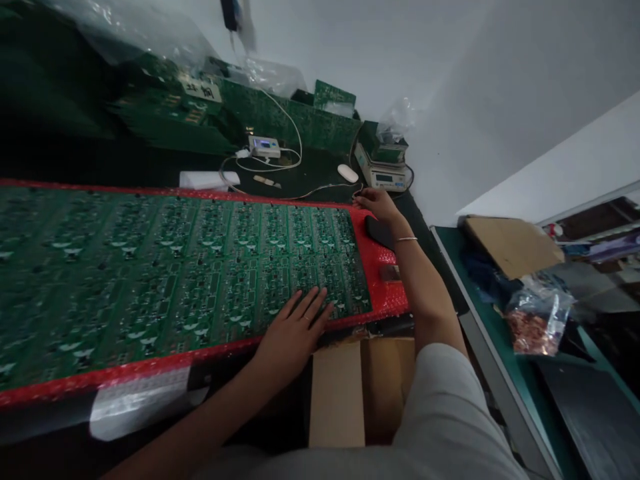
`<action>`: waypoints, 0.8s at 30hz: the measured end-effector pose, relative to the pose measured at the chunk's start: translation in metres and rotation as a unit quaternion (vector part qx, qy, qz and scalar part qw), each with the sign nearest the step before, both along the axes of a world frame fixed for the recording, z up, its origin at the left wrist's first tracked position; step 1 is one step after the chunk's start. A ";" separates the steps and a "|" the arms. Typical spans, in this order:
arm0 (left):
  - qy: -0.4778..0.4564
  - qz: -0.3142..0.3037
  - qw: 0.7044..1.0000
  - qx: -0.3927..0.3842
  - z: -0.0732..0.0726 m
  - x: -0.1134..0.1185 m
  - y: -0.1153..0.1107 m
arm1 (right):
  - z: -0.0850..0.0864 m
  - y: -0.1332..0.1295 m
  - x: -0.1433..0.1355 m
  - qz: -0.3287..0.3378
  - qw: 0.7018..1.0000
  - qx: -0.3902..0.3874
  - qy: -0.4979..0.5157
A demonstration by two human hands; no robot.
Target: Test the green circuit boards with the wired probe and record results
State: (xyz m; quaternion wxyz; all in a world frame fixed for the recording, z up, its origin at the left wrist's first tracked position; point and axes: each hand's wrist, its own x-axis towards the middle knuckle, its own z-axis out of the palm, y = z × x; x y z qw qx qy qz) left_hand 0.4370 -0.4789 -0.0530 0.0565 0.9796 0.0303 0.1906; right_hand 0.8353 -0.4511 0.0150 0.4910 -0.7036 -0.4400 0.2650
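A long green circuit board panel (220, 267), filled with repeated rows of components, lies on red bubble wrap (380, 293). My left hand (293, 327) rests flat on its near edge, fingers stretched and slightly apart. Past the panel's far right corner, my right hand (377, 203) is closed in a pinch at the end of a thin cord (310, 195); the fingertips are small and dim there. Under my right wrist sits a dark flat object (377, 232), partly hidden by the forearm. A small brownish block (389, 273) lies nearby on the red wrap.
Behind the panel are a small white device with a lit screen (264, 146), a white mouse (347, 173) and a digital scale (385, 177). Stacked green boards (290, 120) line the wall. At right, a green-topped bench (450, 240) holds cardboard (513, 243) and a plastic bag (540, 320).
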 end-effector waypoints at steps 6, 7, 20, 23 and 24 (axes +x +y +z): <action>0.000 0.016 1.000 -0.013 0.006 0.000 -0.004 | -0.021 0.010 0.012 0.002 0.994 0.025 -0.110; -0.002 0.016 1.000 -0.019 0.008 -0.002 -0.006 | -0.023 0.009 0.014 -0.001 0.991 0.027 -0.131; -0.059 0.093 0.991 -0.079 0.020 -0.100 -0.001 | -0.015 -0.001 0.002 0.035 0.970 -0.037 -0.238; -0.077 0.121 0.984 -0.105 0.018 -0.119 0.002 | -0.012 -0.001 -0.005 0.023 0.972 -0.049 -0.228; -0.084 0.133 0.981 -0.113 0.017 -0.125 0.002 | -0.012 0.000 -0.006 0.021 0.972 -0.051 -0.227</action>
